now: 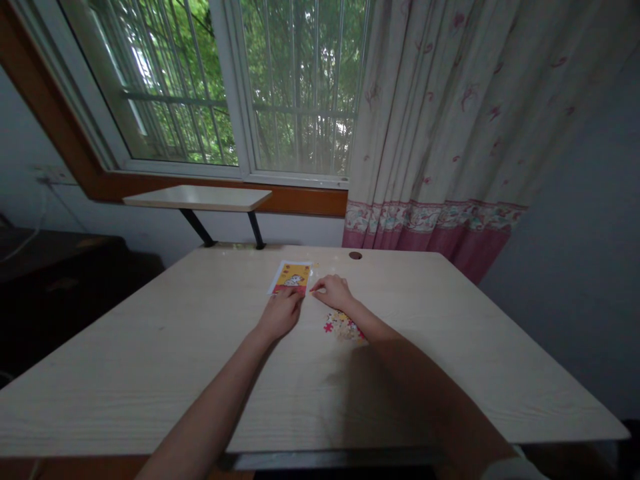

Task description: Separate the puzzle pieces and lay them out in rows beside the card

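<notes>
The half-open left hand (283,315) rests on the picture sheet (295,275) toward the table's (200,347) far edge, the right hand (334,292) just rightward pinching apparently a red piece (313,289), loose puzzle pieces (343,327) nearer the front edge.

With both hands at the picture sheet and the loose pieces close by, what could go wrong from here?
The right forearm passes right beside the loose puzzle pieces, so pulling it back might scatter some. The left hand lies over the lower edge of the picture sheet; it could drag the sheet askew, and it hides part of the print.
</notes>
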`<state>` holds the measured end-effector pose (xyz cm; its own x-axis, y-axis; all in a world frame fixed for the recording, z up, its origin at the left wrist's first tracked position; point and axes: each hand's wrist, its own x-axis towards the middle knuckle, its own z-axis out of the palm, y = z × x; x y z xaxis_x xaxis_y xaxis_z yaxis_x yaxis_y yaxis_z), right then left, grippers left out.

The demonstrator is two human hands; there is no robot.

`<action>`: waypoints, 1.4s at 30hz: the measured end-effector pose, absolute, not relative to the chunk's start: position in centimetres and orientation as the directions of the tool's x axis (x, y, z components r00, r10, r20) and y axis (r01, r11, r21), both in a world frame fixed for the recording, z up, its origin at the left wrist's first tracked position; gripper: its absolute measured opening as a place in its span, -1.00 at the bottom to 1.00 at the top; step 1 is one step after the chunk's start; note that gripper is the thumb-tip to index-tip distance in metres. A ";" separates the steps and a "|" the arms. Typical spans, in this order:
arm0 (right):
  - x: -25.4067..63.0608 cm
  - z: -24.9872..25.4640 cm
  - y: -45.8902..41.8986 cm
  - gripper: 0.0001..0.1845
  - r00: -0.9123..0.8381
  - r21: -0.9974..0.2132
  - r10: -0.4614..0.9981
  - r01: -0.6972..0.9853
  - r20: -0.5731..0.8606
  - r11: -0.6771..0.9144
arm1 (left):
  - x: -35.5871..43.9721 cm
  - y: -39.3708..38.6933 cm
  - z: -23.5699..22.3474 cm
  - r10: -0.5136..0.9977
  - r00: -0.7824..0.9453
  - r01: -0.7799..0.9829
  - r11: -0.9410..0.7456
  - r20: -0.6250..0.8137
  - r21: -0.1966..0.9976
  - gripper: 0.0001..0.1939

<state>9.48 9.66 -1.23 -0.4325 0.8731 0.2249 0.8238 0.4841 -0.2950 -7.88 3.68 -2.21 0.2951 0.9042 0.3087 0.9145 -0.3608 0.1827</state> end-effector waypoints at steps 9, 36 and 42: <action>9.6 -1.0 9.5 -0.74 -0.443 -0.305 0.872 0.818 0.208 0.488 | -7.8 3.4 -1.8 0.907 0.293 0.911 -0.361 0.301 0.199 -0.69; 8.5 -1.4 15.8 -0.60 -0.489 -0.203 0.859 0.835 0.149 0.511 | -7.5 2.7 -1.1 0.913 0.270 0.933 -0.327 0.307 0.151 -0.70; 8.1 -1.8 15.9 -0.59 -0.472 -0.209 0.870 0.845 0.142 0.492 | -7.5 2.7 -1.0 0.914 0.263 0.931 -0.325 0.309 0.168 -0.70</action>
